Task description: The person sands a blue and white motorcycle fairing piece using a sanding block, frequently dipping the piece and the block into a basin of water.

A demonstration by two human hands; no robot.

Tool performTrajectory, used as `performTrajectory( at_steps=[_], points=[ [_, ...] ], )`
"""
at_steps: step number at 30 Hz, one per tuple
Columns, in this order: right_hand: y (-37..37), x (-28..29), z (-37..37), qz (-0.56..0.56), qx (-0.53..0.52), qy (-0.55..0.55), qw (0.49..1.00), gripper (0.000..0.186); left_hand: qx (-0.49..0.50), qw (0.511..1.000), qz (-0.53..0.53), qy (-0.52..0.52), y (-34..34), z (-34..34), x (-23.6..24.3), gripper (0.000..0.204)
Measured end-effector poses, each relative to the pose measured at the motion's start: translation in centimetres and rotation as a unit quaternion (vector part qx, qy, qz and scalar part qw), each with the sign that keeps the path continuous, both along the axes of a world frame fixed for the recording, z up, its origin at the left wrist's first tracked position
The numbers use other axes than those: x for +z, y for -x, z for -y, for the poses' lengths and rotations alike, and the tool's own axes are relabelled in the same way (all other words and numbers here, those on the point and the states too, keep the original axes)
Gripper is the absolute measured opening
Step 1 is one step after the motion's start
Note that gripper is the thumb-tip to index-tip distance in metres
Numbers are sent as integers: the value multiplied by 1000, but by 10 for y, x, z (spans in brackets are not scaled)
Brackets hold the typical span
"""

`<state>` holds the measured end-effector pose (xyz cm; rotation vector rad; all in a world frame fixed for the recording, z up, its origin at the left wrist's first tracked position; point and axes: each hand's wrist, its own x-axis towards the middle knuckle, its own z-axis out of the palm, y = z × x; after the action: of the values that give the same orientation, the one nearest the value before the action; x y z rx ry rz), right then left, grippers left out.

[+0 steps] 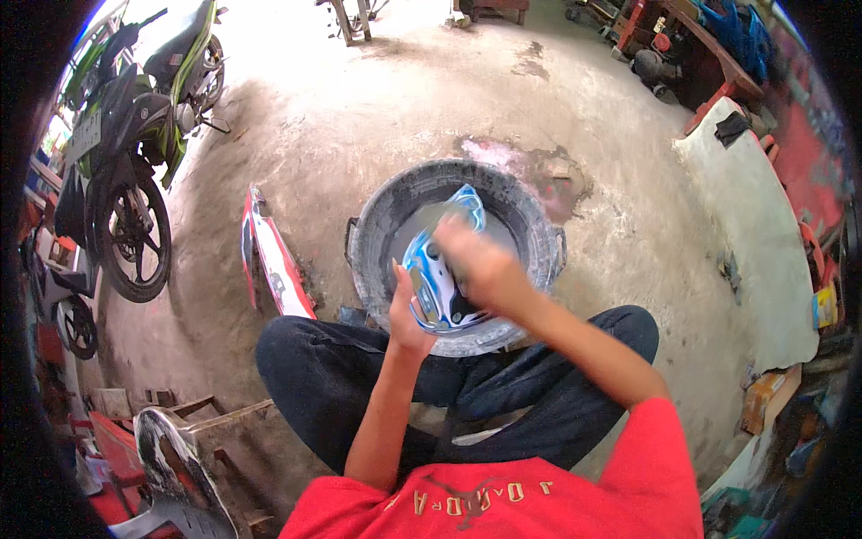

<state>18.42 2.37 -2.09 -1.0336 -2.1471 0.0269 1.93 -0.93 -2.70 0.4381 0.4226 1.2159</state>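
Note:
Over a round dark tub (377, 296) between my bent knees, a glossy blue, white and black curved panel (431, 283), like a motorcycle body part, is held at a slant. My left hand (409, 314) grips its near left edge, with the thumb pointing up along the side. Across the panel's upper middle lies my right hand (480, 269), curled and smeared by motion. A greyish blur shows at its fingers; what they hold cannot be made out. Greyish liquid appears to lie inside the tub, partly hidden by the panel and my hands.
Left of the tub, a red and white panel (277, 260) rests on the concrete floor. A dark motorcycle (135, 180) stands farther left. A scuffed panel (184, 467) lies at lower left. At right are a large whitish board (750, 225) and a cardboard box (769, 395); wet stains (557, 180) mark the floor.

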Motion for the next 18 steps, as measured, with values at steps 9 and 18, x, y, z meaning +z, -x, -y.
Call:
performTrajectory(
  at_steps=[9, 18],
  points=[
    [-4, 15, -6, -4, 43, 25, 999, 61, 12, 1000, 6, -19, 4, 1, 2, 72],
    [-8, 20, -17, -27, -3, 33, 999, 56, -82, 992, 46, -89, 10, -3, -18, 65]
  ],
)
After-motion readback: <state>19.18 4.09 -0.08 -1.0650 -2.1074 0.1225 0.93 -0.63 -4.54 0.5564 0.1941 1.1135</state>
